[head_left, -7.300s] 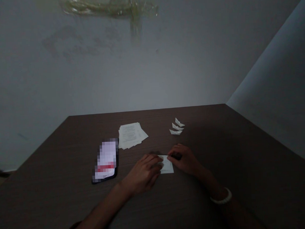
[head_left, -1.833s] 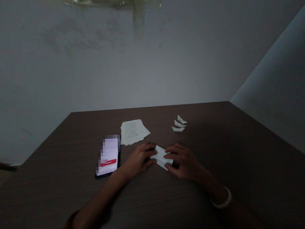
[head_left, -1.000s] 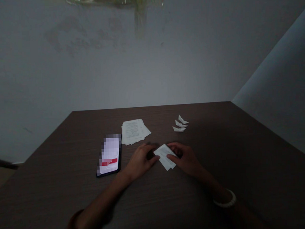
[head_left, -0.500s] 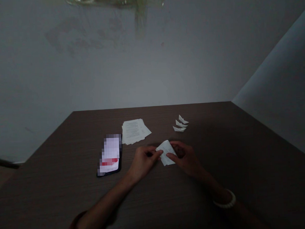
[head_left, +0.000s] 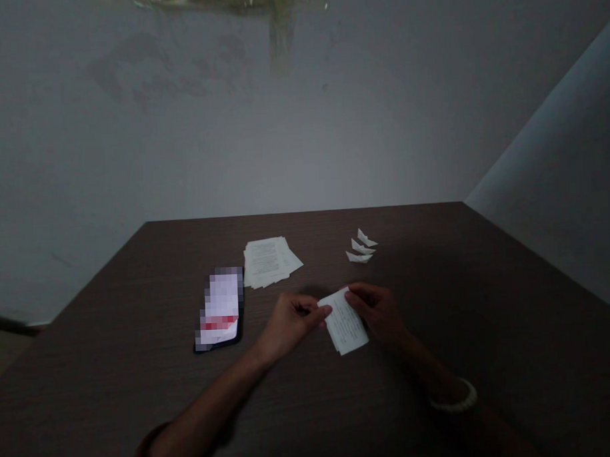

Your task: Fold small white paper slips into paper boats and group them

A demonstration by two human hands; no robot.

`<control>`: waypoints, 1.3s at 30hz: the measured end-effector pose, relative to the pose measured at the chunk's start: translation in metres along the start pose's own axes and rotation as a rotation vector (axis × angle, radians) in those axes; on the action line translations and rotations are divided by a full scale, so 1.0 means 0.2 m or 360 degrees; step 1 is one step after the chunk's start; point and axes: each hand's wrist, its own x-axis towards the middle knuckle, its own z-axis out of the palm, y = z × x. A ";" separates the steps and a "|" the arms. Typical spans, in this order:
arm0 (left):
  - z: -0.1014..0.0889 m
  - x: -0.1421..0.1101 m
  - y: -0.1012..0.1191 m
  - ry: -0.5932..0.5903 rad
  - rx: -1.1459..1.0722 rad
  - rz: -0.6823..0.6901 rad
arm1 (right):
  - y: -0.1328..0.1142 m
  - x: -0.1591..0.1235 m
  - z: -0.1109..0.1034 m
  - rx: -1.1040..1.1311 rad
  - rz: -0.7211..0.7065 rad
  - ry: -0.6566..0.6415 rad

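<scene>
A small folded sheet of white printed paper (head_left: 345, 324) is held just above the dark wooden table (head_left: 438, 304), between both hands. My left hand (head_left: 288, 320) pinches its left edge with thumb and fingers. My right hand (head_left: 378, 310) grips its right side, with fingers behind the sheet. A pale bracelet (head_left: 454, 399) is on my right wrist.
A stack of white printed sheets (head_left: 269, 260) lies beyond my left hand. Three small folded paper boats (head_left: 361, 246) sit at the back right. A phone (head_left: 219, 309) with a lit screen lies to the left. Grey walls close the table's far and right sides.
The paper lay flat under both hands, then was turned and lifted. It now shows a longer rectangle, tilted up, pinched by both hands.
</scene>
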 end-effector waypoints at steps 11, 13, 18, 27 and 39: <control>0.00 0.00 0.02 0.0052 -0.0017 -0.0056 | 0.00 -0.01 0.02 -0.0092 -0.0063 0.0126; 0.00 0.00 0.02 0.0038 -0.0018 -0.0047 | 0.00 -0.01 0.02 -0.0133 -0.0082 0.0146; 0.00 0.00 0.01 0.0011 -0.0041 -0.0017 | 0.00 -0.01 0.02 -0.0149 -0.0106 0.0167; 0.00 0.00 0.03 -0.0003 -0.0036 -0.0020 | 0.02 -0.01 0.02 -0.0212 -0.0122 0.0184; 0.00 0.00 0.02 0.0000 -0.0030 0.0024 | 0.01 -0.02 0.01 -0.0246 -0.0137 0.0184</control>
